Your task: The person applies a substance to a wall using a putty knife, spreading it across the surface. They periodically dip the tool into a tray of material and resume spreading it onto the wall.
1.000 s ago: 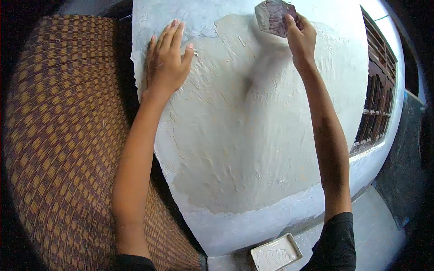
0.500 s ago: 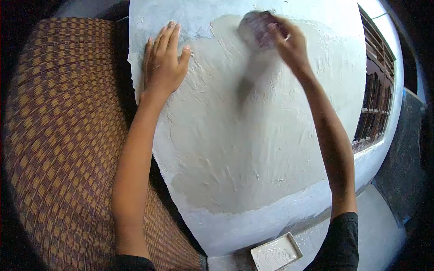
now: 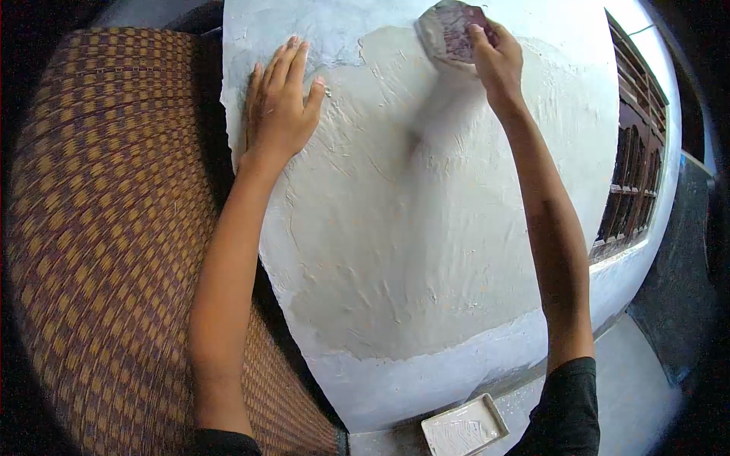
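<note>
Scraper [image 3: 449, 34], gripped in the right hand [image 3: 499, 64], has risen to 1 o'clock — bringing work to the top of the coat [image 3: 365, 220] — while the left hand [image 3: 281, 106], fingers slightly parted, touches the wall [image 3: 388, 380] at 11 o'clock.

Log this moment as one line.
Left hand: flat on wall, near edge | Right hand: gripping smeared flat tool | Tray: pale paste inside
</note>
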Action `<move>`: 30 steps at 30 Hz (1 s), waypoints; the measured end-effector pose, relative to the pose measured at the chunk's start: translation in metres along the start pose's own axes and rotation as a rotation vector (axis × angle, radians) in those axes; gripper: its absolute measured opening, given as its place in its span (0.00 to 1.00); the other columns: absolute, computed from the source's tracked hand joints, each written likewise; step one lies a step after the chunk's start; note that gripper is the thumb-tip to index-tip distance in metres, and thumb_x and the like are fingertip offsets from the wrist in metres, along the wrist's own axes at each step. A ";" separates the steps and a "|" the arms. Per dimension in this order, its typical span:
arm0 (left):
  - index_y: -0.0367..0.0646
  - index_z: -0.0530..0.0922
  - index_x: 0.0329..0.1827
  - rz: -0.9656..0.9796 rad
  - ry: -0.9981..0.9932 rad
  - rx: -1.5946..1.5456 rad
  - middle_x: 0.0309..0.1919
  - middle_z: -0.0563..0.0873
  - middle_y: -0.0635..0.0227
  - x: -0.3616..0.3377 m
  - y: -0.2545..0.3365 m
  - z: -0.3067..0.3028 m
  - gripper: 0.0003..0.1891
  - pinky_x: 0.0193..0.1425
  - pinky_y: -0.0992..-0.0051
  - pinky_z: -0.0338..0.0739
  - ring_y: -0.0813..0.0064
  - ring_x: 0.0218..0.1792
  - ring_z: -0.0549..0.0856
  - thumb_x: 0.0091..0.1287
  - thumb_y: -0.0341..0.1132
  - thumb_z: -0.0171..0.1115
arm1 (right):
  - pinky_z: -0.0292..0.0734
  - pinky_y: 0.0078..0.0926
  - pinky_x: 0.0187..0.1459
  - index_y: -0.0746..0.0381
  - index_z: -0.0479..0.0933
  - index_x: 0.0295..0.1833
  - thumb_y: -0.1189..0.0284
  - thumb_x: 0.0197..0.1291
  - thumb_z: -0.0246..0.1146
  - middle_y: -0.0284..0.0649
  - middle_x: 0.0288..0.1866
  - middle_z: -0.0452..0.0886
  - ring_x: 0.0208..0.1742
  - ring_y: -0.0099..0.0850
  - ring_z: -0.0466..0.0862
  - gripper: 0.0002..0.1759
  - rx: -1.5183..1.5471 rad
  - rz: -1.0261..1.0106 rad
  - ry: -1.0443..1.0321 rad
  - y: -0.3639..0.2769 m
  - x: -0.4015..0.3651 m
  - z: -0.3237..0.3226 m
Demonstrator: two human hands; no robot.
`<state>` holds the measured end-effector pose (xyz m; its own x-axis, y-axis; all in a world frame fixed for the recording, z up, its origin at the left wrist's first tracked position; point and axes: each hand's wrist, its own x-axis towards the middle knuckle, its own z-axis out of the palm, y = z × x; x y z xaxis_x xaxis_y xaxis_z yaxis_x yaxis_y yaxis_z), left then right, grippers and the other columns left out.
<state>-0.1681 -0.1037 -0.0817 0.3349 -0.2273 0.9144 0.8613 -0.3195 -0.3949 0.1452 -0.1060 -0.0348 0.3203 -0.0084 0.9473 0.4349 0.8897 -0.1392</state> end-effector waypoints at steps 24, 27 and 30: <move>0.40 0.65 0.72 0.003 0.025 0.042 0.72 0.67 0.56 -0.001 0.000 0.001 0.28 0.77 0.51 0.52 0.59 0.73 0.65 0.71 0.43 0.50 | 0.78 0.27 0.50 0.69 0.78 0.59 0.67 0.67 0.61 0.44 0.46 0.85 0.46 0.28 0.83 0.20 0.001 -0.005 0.078 0.003 -0.008 0.013; 0.44 0.63 0.74 -0.016 -0.018 0.025 0.74 0.65 0.56 -0.001 0.000 -0.002 0.28 0.76 0.49 0.51 0.57 0.74 0.63 0.73 0.44 0.50 | 0.78 0.25 0.49 0.70 0.77 0.59 0.69 0.68 0.60 0.45 0.46 0.85 0.46 0.28 0.83 0.20 0.127 0.106 0.224 0.004 0.005 -0.007; 0.44 0.63 0.74 -0.008 -0.004 0.013 0.74 0.65 0.56 -0.001 0.000 0.002 0.28 0.76 0.49 0.51 0.57 0.74 0.63 0.73 0.44 0.49 | 0.77 0.24 0.49 0.69 0.77 0.60 0.66 0.68 0.61 0.44 0.45 0.85 0.46 0.27 0.83 0.21 0.154 -0.113 0.039 -0.001 -0.018 0.006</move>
<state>-0.1674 -0.1015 -0.0823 0.3293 -0.2208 0.9180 0.8690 -0.3095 -0.3861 0.1342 -0.1044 -0.0499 0.3105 -0.1267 0.9421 0.3364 0.9416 0.0158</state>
